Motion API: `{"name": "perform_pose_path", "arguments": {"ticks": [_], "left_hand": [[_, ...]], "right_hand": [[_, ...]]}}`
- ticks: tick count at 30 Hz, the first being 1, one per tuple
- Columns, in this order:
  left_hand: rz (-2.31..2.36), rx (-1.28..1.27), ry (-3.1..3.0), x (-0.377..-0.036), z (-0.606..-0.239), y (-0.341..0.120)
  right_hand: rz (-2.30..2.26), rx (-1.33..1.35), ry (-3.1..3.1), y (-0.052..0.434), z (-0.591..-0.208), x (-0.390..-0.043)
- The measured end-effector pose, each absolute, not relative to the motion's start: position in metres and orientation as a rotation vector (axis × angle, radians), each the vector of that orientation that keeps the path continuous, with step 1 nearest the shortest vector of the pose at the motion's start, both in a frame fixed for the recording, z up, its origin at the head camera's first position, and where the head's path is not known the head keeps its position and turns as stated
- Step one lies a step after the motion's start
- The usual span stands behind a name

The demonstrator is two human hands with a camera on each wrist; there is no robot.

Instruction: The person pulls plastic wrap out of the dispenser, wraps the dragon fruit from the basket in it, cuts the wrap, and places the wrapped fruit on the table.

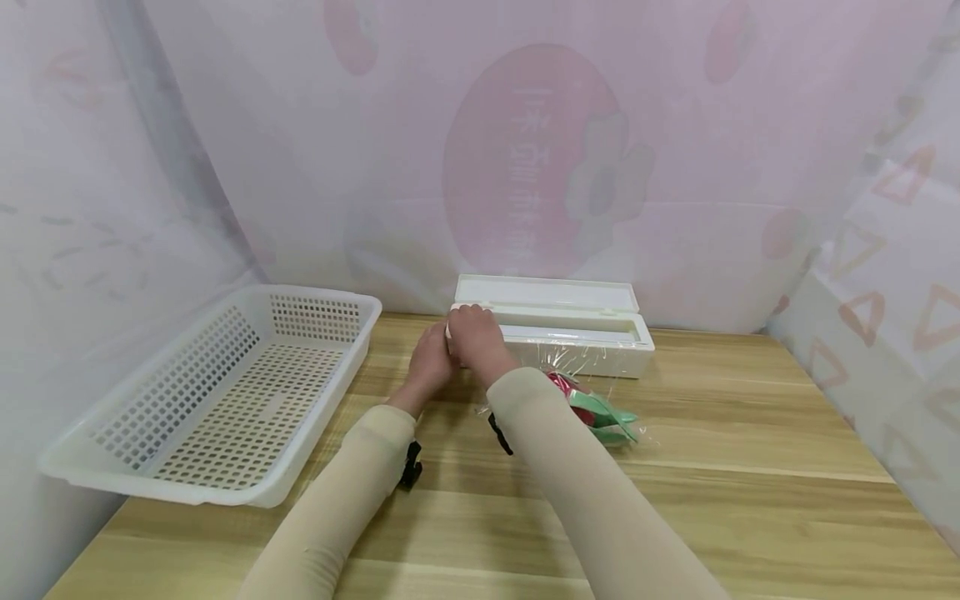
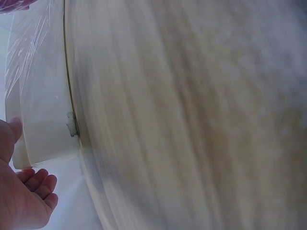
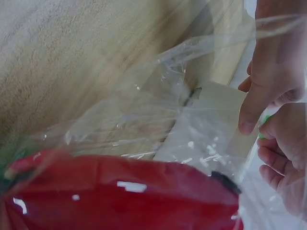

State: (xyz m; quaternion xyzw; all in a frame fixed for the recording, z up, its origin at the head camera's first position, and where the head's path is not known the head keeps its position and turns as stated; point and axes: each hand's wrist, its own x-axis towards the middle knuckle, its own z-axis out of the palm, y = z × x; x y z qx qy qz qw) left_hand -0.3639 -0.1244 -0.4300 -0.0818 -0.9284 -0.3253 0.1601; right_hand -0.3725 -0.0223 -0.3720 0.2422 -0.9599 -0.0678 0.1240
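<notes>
A long white cling film dispenser box [image 1: 577, 358] stands at the back of the table, its lid [image 1: 547, 292] raised. My left hand [image 1: 433, 358] grips the box's left end, thumb [image 2: 14, 130] against the front face and fingers [image 2: 42, 184] curled round the end. Beside it, on top of the same end, my right hand [image 1: 478, 337] has its fingers curled at a small green slider [image 3: 265, 125]. Clear film [image 3: 192, 143] hangs from the box front, over a red item [image 3: 129, 191] with green leaf-like strips [image 1: 600, 408]. My right sleeve partly hides the red item.
A white perforated plastic basket [image 1: 322, 417] stands on the left of the wooden table [image 1: 750, 467]. Printed pink-and-white cloth [image 1: 375, 167] hangs behind the table and at both sides. Dark straps with clips [image 1: 411, 467] sit at my wrists.
</notes>
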Motion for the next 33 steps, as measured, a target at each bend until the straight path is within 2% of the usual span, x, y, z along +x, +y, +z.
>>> {"name": "perform_pose_path", "arguments": {"ticks": [33], "left_hand": [[-0.893,-0.183,-2.694,-0.3626,-0.4280,-0.1228]], "right_hand": [[-0.234,0.758,-2.834,-0.0138,-0.3650,-0.3730]]}}
